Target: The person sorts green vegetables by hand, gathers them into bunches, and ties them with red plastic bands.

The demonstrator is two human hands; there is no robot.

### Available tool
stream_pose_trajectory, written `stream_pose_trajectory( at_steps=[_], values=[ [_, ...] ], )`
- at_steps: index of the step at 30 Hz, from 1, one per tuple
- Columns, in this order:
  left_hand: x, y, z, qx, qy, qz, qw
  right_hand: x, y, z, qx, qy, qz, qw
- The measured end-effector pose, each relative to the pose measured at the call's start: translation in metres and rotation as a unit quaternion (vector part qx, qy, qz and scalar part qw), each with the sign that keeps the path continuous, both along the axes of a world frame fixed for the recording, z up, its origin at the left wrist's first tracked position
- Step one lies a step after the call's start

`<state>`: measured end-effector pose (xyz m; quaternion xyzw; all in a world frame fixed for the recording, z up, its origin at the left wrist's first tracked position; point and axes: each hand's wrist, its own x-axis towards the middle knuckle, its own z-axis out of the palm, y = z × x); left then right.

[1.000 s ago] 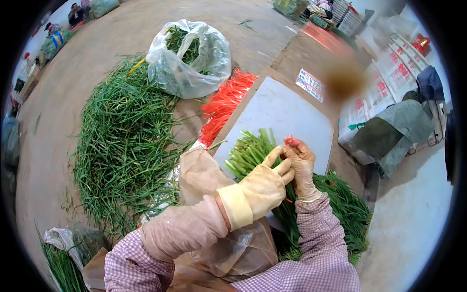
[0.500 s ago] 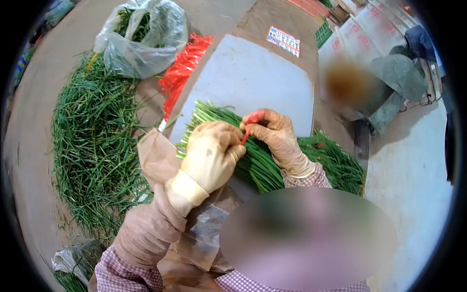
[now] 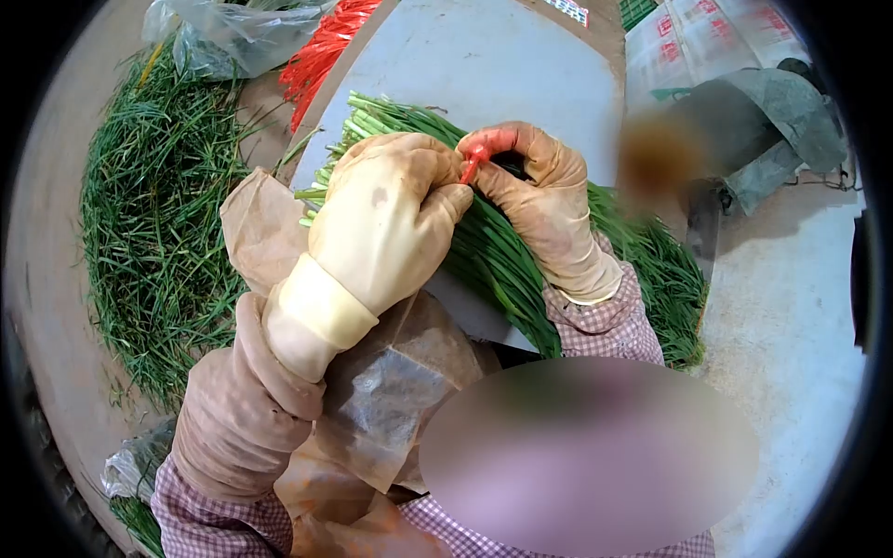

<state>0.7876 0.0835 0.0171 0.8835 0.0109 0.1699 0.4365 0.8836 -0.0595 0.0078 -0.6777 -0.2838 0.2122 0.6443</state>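
A bundle of long green stalks (image 3: 493, 256) lies across the pale board (image 3: 502, 70), its light cut ends at the left. Over those ends is my gloved left hand (image 3: 386, 214), thumb and fingers pinched on a red tie (image 3: 473, 165). My gloved right hand (image 3: 539, 191) rests over the bundle's upper side, index finger and thumb closed on the same tie, whose reddish loop sits at the fingertip. The two hands nearly touch. How far the tie passes around the stalks is hidden.
Loose greens (image 3: 158, 232) are heaped on the floor at the left, below a clear plastic bag (image 3: 242, 42). Red strips (image 3: 326, 56) lie beside the board. More green stalks (image 3: 656, 279) are at the right. Grey-green cloth (image 3: 781, 121) drapes over something at upper right.
The view has shifted lower and closer, so the bag and red strips sit nearer the top edge. Both hands have come together on the red tie, over the bundle.
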Motion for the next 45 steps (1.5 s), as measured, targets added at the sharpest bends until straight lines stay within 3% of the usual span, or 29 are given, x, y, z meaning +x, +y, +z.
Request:
stream_pose_trajectory(
  at_steps=[2,6,8,12,14,15,16,18,19,20,22,28,30,32,33,36,39,42,44,45],
  values=[
    [0.0,-0.001,0.0,-0.006,-0.003,0.007,1.0,0.002,-0.002,-0.001,-0.018,-0.11,0.046,0.993],
    [0.001,-0.003,-0.002,0.008,-0.019,0.013,1.0,-0.006,-0.009,0.004,0.013,-0.092,0.044,0.995],
    [0.002,-0.004,0.0,0.03,-0.007,0.021,0.999,-0.006,-0.008,0.011,0.01,0.005,0.037,0.999],
    [0.003,-0.005,0.0,0.053,-0.034,0.03,0.998,-0.004,-0.004,0.01,0.002,-0.051,0.043,0.998],
    [0.004,-0.005,0.007,0.044,-0.035,0.025,0.998,-0.003,-0.004,0.017,-0.066,-0.236,0.002,0.969],
    [0.002,-0.001,0.011,0.026,0.064,0.009,0.998,0.001,-0.004,0.018,-0.063,-0.314,0.002,0.947],
    [0.0,0.002,0.013,0.03,0.06,0.011,0.998,0.008,-0.005,0.017,-0.059,-0.319,0.002,0.946],
    [-0.003,0.006,0.012,0.12,-0.043,-0.044,0.991,0.022,-0.008,0.017,-0.092,-0.285,0.017,0.954],
    [-0.004,0.006,0.01,0.187,0.025,-0.064,0.98,0.025,-0.007,0.024,-0.129,-0.292,0.031,0.947],
    [-0.001,0.005,0.007,0.19,0.021,-0.062,0.979,0.029,-0.004,0.033,-0.126,-0.295,0.03,0.947],
    [0.011,0.0,-0.002,0.386,0.04,-0.021,0.921,0.035,0.0,0.048,-0.134,-0.29,0.051,0.946],
    [0.032,-0.009,-0.023,0.462,0.031,0.064,0.884,-0.006,-0.001,0.079,-0.077,-0.034,0.114,0.99],
    [0.036,-0.008,-0.024,0.458,0.052,0.085,0.884,-0.039,-0.018,0.063,-0.021,0.138,0.147,0.979],
    [0.037,-0.01,-0.019,0.465,0.061,0.086,0.879,-0.083,-0.042,0.019,-0.007,0.353,0.077,0.933],
    [0.039,-0.011,-0.019,0.476,0.079,0.089,0.871,-0.099,-0.058,-0.004,-0.021,0.358,0.018,0.933],
    [0.035,-0.015,-0.019,0.498,0.106,0.084,0.856,-0.105,-0.073,-0.003,-0.004,0.401,-0.033,0.915],
    [0.028,-0.012,0.001,0.454,0.161,0.034,0.876,-0.079,-0.061,-0.005,-0.031,0.418,-0.027,0.908],
    [0.008,-0.006,0.02,0.395,0.141,-0.017,0.908,-0.055,-0.052,-0.004,-0.08,0.466,-0.033,0.88],
    [0.003,-0.001,0.041,0.378,0.119,-0.029,0.918,-0.044,-0.041,0.0,-0.235,0.348,0.06,0.906],
    [0.008,0.0,0.056,0.359,0.134,-0.038,0.923,-0.038,-0.043,-0.007,-0.256,0.313,0.096,0.91]
  ],
)
